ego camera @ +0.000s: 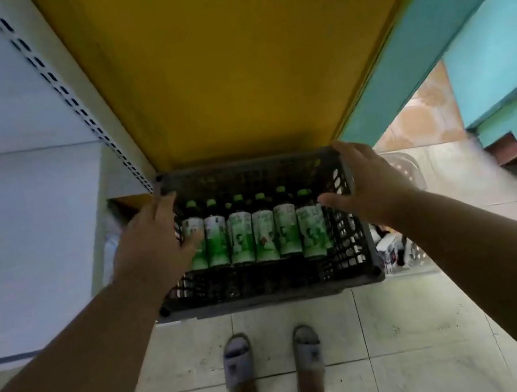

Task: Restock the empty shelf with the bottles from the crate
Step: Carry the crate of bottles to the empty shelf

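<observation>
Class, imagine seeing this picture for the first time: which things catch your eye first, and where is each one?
The row of green-capped, green-labelled bottles lying in the dark plastic lattice crate at the centre draws the eye first. The left hand and right hand rest on the crate's two sides. Above it stretches the broad, bare yellow shelf; below, two feet in grey slippers stand on pale tiles.

I am looking at a shop aisle. A bare yellow shelf (226, 63) hangs from a slotted white upright (66, 91), and a black crate (265, 284) of identical green-labelled bottles (264, 234) sits on the tiled floor (394, 327).
</observation>
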Tool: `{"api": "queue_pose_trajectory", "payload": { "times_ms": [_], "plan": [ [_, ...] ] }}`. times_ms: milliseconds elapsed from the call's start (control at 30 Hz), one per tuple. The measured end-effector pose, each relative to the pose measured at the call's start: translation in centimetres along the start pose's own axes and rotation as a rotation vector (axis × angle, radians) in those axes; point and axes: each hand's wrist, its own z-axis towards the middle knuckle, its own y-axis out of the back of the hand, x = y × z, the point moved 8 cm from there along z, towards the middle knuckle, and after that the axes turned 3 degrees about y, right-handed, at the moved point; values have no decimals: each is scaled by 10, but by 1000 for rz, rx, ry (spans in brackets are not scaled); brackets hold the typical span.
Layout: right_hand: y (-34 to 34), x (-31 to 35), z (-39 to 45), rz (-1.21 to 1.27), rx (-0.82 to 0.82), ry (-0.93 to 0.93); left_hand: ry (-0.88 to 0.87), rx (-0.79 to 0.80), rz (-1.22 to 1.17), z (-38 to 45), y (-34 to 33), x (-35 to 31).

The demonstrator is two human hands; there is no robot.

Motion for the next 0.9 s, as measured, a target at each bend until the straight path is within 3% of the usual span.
{"api": "queue_pose_trajectory", "payload": {
  "times_ms": [133, 333, 467, 600, 900],
  "plan": [
    [-84, -70, 22, 27, 82, -124, 115, 32, -10, 23, -80, 47],
    [-160, -147, 35, 205, 42, -268, 223, -4, -35, 33, -161, 92],
    [-170, -162, 46, 352, -49, -254, 292, -20, -157, 37, -179, 110],
    [-166, -169, 58, 456, -137, -270, 349, -28, -488, 47, -177, 132],
    [-171, -165, 68, 665, -44, -199, 303, 111, -637, 70, -184, 139]
  ]
}}
